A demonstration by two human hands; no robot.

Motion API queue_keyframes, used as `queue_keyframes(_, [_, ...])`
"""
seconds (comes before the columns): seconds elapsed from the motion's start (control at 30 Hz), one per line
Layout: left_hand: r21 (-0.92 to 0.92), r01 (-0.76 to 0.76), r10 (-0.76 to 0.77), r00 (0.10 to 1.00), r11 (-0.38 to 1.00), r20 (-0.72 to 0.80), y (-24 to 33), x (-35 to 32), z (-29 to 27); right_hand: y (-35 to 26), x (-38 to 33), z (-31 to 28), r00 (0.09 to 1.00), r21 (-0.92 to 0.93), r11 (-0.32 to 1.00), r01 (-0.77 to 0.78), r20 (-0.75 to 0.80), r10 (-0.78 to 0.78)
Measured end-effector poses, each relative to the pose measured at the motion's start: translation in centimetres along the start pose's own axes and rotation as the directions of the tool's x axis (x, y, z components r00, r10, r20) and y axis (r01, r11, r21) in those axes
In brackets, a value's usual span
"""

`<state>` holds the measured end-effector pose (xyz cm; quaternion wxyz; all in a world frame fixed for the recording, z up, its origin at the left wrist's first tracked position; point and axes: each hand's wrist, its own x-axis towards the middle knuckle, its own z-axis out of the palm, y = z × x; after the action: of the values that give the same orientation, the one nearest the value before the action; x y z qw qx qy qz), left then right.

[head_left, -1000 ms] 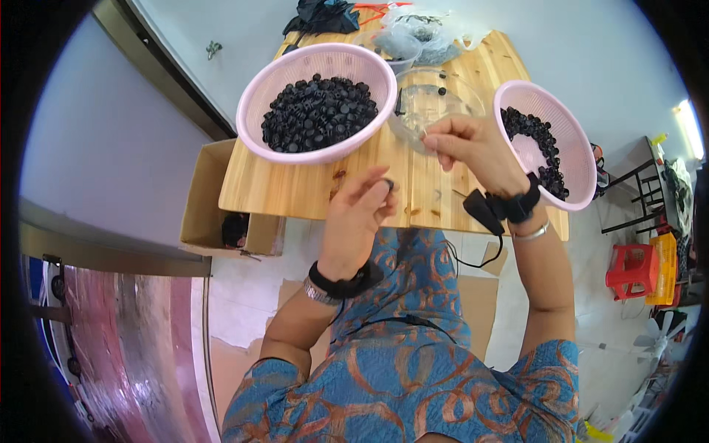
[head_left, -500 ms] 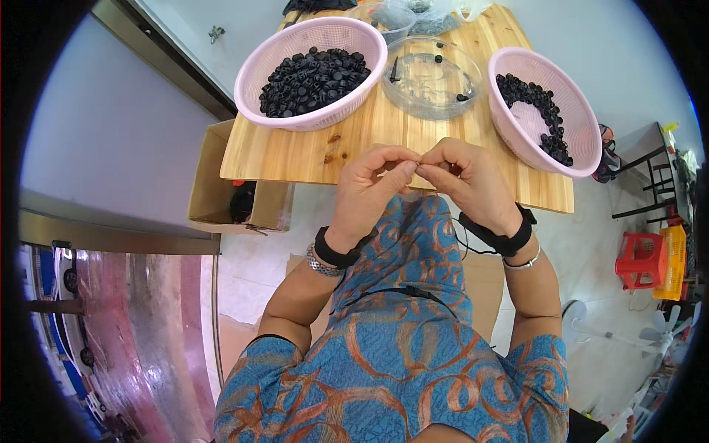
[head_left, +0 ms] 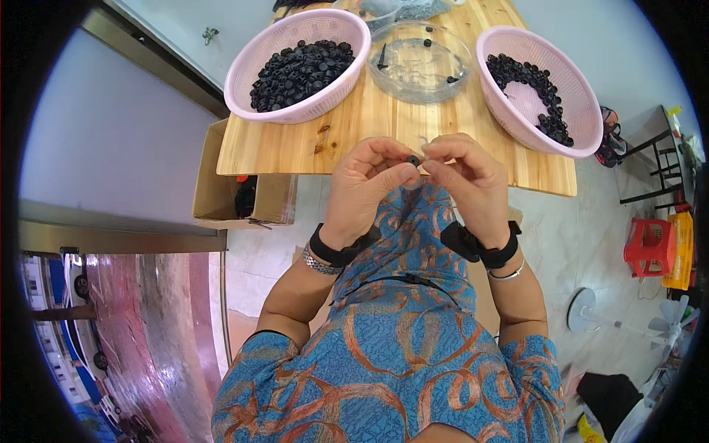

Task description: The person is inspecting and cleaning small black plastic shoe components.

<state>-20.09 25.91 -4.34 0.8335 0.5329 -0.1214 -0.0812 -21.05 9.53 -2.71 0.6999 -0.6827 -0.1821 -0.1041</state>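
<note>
Head view — left fingers [head_left: 401, 174] pinch black part [head_left: 413, 159] — right fingers [head_left: 452, 150] curled beside.

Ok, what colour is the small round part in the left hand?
The small round part is black, head view.

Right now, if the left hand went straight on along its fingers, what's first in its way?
Most likely the right hand, just past the black part pinched in the left hand. Depth is unclear, so I can't tell whether there's any gap.
</note>
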Motion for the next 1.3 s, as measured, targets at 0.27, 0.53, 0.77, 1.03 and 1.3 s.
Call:
queue_keyframes(0.27, [-0.228, 0.118, -0.11, 0.993, 0.967, 0.047, 0.1, -0.5, 0.6, 0.4, -1.1, -1.0, 0.953, 0.498, 0.831, -0.249, -0.027, 0.302])
queue_keyframes(0.53, [-0.042, 0.042, -0.041, 0.999, 0.998, 0.021, -0.2, -0.7, 1.4, 0.0, -1.4, -0.5, 0.999, 0.272, 0.962, 0.01, -0.043, 0.001])
queue_keyframes(0.77, [-0.053, 0.035, -0.032, 0.998, 0.998, 0.056, -0.2, -0.7, 1.7, -0.5, -1.7, -1.0, 1.0, 0.304, 0.953, -0.01, 0.008, 0.008])
queue_keyframes(1.03, [0.08, -0.053, 0.048, 0.996, 0.995, 0.07, -0.1, -0.7, 2.3, -1.4, -2.0, -1.8, 0.999, 0.009, 0.998, 0.054, -0.005, -0.054])
queue_keyframes(1.3, [0.091, -0.081, 0.074, 0.995, 0.993, 0.074, -0.5, -0.8, 2.6, -2.0, -2.3, -2.4, 0.99, -0.163, 0.977, 0.14, 0.021, -0.139])
